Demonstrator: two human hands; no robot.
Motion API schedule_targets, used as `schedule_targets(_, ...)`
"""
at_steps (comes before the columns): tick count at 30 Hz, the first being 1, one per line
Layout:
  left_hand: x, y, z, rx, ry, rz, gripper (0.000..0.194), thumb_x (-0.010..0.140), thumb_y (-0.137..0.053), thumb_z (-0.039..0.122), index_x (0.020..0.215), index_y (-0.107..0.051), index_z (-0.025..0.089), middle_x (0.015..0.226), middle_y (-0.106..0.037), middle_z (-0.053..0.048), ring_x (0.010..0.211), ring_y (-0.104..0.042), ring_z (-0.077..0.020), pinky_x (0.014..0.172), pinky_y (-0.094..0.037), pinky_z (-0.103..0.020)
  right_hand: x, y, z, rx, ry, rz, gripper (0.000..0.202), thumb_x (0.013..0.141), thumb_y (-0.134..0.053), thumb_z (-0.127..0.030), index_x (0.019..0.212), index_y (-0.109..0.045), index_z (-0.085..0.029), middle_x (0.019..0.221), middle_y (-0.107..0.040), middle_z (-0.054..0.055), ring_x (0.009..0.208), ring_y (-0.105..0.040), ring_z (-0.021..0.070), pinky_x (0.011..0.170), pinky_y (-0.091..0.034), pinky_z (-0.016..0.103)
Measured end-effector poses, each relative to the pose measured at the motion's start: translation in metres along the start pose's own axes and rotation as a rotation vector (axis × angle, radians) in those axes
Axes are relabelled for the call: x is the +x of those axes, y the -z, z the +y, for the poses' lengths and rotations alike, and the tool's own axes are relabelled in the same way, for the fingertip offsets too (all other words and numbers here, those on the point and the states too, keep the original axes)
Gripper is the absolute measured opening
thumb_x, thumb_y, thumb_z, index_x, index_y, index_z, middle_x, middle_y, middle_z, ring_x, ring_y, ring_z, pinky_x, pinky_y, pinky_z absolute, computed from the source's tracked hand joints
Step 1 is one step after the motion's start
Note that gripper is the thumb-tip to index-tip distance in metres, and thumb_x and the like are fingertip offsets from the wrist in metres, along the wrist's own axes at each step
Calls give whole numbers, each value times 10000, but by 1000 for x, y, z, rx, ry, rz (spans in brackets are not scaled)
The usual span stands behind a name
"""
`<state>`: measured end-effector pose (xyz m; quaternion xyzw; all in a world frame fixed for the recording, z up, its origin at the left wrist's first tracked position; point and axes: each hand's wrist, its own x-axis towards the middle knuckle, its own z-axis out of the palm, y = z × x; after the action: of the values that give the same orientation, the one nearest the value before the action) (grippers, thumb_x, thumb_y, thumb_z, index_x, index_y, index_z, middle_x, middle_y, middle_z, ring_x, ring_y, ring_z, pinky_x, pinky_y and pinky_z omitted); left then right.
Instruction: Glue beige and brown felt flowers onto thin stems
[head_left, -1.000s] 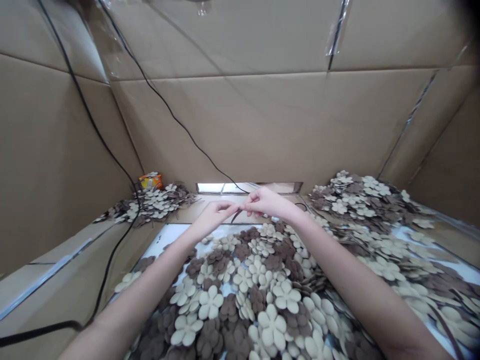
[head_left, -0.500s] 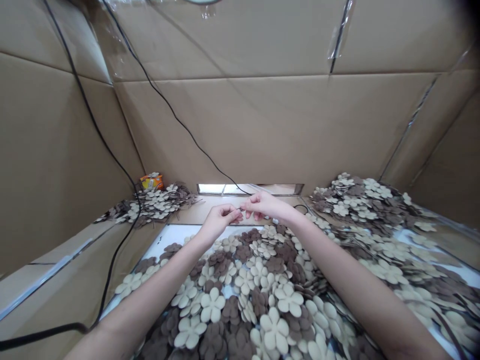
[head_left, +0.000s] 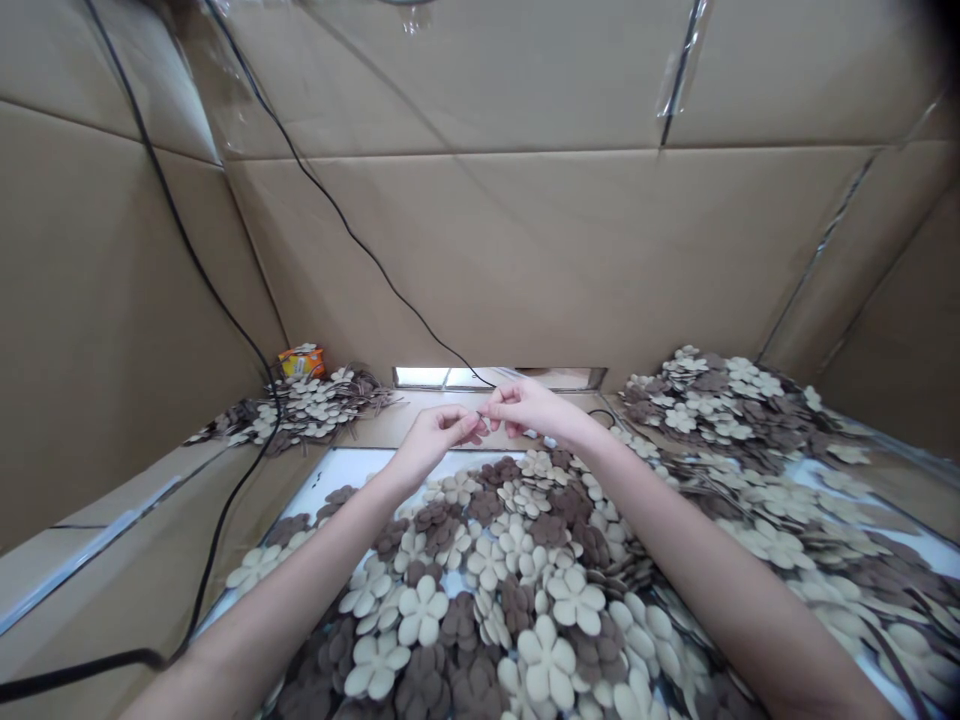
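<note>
From where I sit, I have two bare hands meeting nearly fingertip to fingertip: the left hand (head_left: 437, 432) and the right hand (head_left: 523, 404) both look pinched, thumb against forefinger, on one dark sliver (head_left: 480, 414) in the narrow gap between them. So the relation I read is this: the sliver lies to the right of the left hand and to the left of the right, neither clearly nearer. Its long axis I cannot tell, since the fingers cover most of it. Below the hands and toward me, flower-shaped pieces in two colours, beige flowers (head_left: 422, 610) and brown flowers (head_left: 459, 620), overlap across a white board (head_left: 341, 468); they lie too thick for me to count. Farther out I count two heaps of the same pieces: a left heap (head_left: 307, 408) and a larger right heap (head_left: 712, 402). One orange packet (head_left: 301, 362) stands at the back of the left heap. Beyond the hands, one long slot (head_left: 420, 377) is cut low in the cardboard wall (head_left: 465, 250). I make out two long black cables (head_left: 180, 215), one curving down the left side, the other slanting to the slot.
</note>
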<state>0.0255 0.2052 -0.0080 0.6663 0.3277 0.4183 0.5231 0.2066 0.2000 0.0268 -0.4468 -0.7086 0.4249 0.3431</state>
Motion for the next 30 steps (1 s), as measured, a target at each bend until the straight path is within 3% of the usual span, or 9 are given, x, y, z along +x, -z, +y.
schedule_targets(5,-1,1,-1,-57,8,-70,437,850,-485,521,933,-700,150,943,-701,-98,870,-618,-184,843,-433,-318,-3,0,-4,-11,1,17,221,734,-597,-347,653,-565,-143,643,-636,14,462,-454,44,428,-339,151)
schedule_targets(18,2,0,-7,27,-21,19,338,757,-628,488,728,-614,151,751,-665,-46,733,-591,-154,742,-438,-275,2,-5,4,-76,22,42,153,758,-568,-272,678,-568,-142,646,-615,9,444,-455,46,442,-381,164)
schedule_targets(23,3,2,-9,66,-57,51,330,744,-640,480,684,-570,163,707,-646,-39,682,-574,-152,693,-443,-271,5,-10,5,-177,33,41,230,825,-533,-351,747,-589,-141,727,-659,38,466,-505,55,465,-423,165)
schedule_targets(26,5,8,-10,121,-83,52,307,756,-629,455,672,-571,166,717,-659,-47,704,-586,-165,708,-441,-275,12,6,11,-310,18,101,358,929,-338,-395,976,-593,-147,877,-680,85,561,-586,88,517,-458,182)
schedule_targets(28,6,13,-11,170,-91,21,280,763,-627,427,670,-585,166,729,-680,-52,717,-599,-173,713,-437,-276,17,29,24,-443,-14,164,373,951,-262,-324,1153,-524,-152,1028,-651,129,677,-627,124,576,-476,210)
schedule_targets(30,7,15,-11,219,-86,-45,246,766,-628,395,676,-604,167,739,-703,-55,727,-618,-184,723,-440,-283,20,56,44,-608,-63,179,346,883,-419,-219,1208,-512,-146,1171,-584,171,879,-629,193,708,-481,259)
